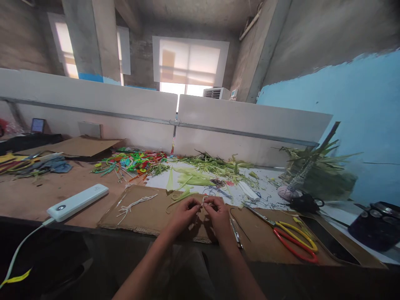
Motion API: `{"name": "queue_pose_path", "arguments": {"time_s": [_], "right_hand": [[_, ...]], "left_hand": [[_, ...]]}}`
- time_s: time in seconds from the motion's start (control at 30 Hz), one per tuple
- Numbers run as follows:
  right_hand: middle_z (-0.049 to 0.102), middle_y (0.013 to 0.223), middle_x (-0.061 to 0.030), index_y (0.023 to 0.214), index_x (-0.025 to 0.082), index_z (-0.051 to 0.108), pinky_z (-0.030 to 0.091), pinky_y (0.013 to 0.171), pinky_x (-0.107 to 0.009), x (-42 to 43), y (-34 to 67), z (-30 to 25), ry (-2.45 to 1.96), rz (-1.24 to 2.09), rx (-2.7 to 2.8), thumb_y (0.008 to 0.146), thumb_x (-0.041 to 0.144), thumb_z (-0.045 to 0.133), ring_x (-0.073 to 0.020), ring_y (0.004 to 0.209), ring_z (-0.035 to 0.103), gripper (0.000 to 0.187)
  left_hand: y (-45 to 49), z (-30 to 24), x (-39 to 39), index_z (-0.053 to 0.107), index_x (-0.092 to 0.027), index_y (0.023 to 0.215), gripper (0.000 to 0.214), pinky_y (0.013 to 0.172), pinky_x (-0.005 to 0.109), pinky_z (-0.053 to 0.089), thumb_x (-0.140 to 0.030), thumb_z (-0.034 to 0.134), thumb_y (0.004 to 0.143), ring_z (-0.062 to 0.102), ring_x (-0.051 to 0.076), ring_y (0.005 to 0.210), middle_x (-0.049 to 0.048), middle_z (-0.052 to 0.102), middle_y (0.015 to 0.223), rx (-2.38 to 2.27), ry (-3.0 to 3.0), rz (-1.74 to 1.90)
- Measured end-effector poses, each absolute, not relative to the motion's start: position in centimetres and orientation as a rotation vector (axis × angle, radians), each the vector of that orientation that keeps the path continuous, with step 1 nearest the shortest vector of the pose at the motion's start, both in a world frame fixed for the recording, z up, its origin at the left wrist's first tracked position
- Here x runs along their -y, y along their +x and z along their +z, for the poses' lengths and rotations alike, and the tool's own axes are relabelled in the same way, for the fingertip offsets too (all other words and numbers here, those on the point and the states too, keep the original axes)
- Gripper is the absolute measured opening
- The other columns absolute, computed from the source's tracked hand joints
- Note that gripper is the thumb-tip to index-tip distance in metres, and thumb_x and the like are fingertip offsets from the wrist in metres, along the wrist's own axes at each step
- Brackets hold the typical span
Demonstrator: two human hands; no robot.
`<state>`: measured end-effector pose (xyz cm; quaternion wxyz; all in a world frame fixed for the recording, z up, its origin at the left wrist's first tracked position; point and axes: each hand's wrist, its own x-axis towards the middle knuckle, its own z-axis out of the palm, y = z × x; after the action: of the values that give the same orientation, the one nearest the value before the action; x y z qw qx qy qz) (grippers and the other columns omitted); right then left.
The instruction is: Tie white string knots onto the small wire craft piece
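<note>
My left hand [184, 214] and my right hand [218, 214] are close together over a sheet of cardboard [150, 216], thumbs and forefingers pinched. Between the fingertips shows a small loop of thin white cord [203, 200]; most of it is hidden by the fingers. To the left, a bundle of white cords [137, 204] with frayed ends lies on the cardboard. Close by my right hand are metal tweezers [236, 234], or a similar slim metal tool. Further right rest scissors [278, 225] with one red and one yellow handle loop.
Green husk leaves [193, 177] lie behind the hands. A pile of colourful twisted pieces [134, 161] is at the back left. A white power bank [78, 202] with a cable sits left. A dark phone [329, 239] and a dark glass jar [376, 225] stand right. White partitions [250, 143] close off the back.
</note>
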<state>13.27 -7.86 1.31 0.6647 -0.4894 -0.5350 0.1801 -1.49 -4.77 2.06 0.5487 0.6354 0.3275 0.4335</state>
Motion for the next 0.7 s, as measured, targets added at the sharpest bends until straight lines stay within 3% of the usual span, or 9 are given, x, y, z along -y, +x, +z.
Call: {"name": "queue_pose_path", "arguments": {"time_s": [0.17, 0.5, 0.7], "right_hand": [[0.071, 0.085, -0.0061, 0.075, 0.021, 0.074, 0.051, 0.070, -0.033, 7.95, 13.17, 1.38, -1.118, 0.400, 1.227, 0.077, 0.037, 0.066, -0.0244, 0.082, 0.064, 0.017], [0.069, 0.084, -0.0062, 0.077, 0.020, 0.076, 0.047, 0.065, -0.031, 8.10, 13.08, 1.31, -1.164, 0.382, 1.265, 0.076, 0.038, 0.070, -0.0214, 0.073, 0.060, 0.019], [0.069, 0.082, -0.0058, 0.075, 0.020, 0.074, 0.046, 0.062, -0.029, 8.15, 12.96, 1.37, -1.170, 0.343, 1.279, 0.079, 0.037, 0.067, -0.0204, 0.071, 0.059, 0.019]], "left_hand": [[-1.53, 2.03, 4.74, 0.057, -0.019, 0.080, 0.029, 0.049, 0.022, 0.035, -0.047, 0.063, 0.078, 0.044, 0.011, 0.051, -0.0052, 0.050, 0.064, -0.797, 1.483, 1.040], [-1.68, 1.72, 4.40, 0.062, -0.018, 0.080, 0.029, 0.055, 0.024, 0.041, -0.046, 0.065, 0.079, 0.051, 0.013, 0.059, -0.0017, 0.058, 0.070, -0.789, 1.527, 1.076], [-1.60, 1.30, 4.36, 0.062, -0.019, 0.081, 0.029, 0.053, 0.024, 0.037, -0.048, 0.065, 0.081, 0.048, 0.014, 0.054, -0.0040, 0.052, 0.061, -0.800, 1.552, 1.085]]}}
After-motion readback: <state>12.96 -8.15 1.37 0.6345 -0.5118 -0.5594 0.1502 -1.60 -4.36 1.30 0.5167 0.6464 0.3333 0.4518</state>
